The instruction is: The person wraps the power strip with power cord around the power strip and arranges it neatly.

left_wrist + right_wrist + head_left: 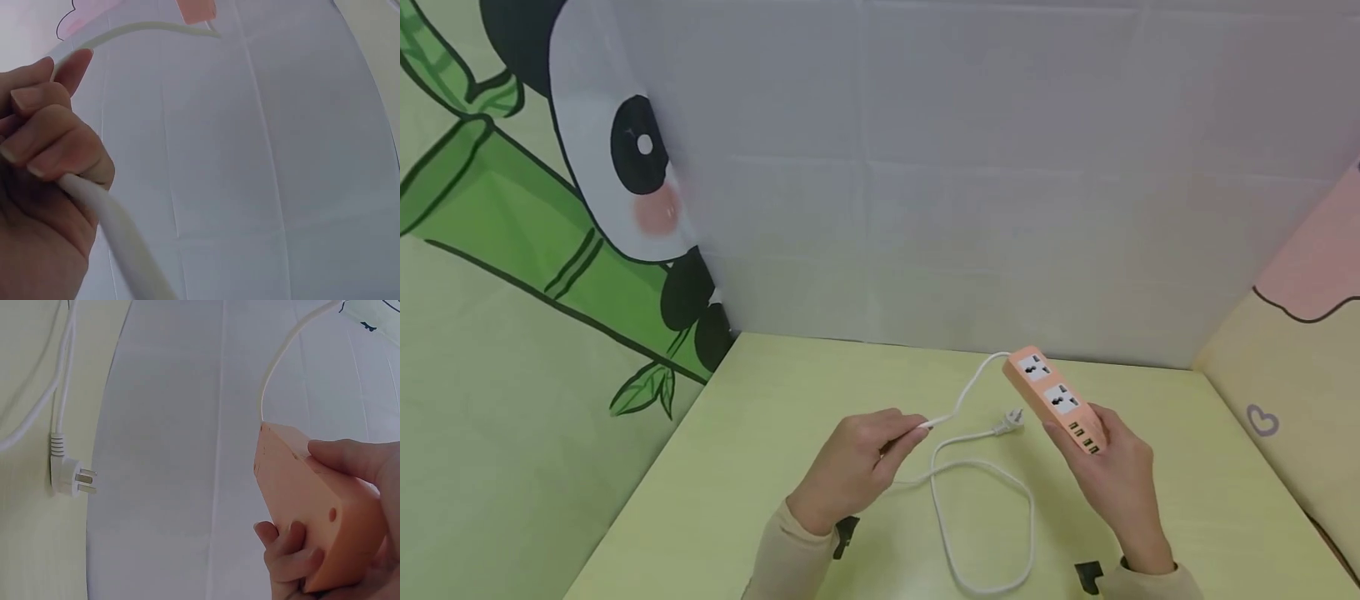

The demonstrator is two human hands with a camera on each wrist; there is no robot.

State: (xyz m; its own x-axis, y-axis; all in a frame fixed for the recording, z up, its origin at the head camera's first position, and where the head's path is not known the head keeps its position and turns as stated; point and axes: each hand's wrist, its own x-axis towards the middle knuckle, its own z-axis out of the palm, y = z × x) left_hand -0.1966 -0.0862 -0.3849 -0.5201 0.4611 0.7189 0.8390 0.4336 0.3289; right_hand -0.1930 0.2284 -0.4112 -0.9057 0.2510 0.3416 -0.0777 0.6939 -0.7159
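Note:
My right hand grips the lower end of an orange power strip, which is tilted with its two white sockets and several USB ports facing up. In the right wrist view, the thumb and fingers wrap the orange body from both sides. A white cord runs from the strip's far end to my left hand, which pinches it between thumb and fingers. In the left wrist view, the cord also trails out below the curled fingers. Its white plug lies on the table between the hands, prongs outward.
A loop of the cord spreads over the pale yellow-green table. Behind stands a grey-white wall sheet. Printed panels flank the table, with a panda and bamboo on the left. Dark patches show near both sleeves.

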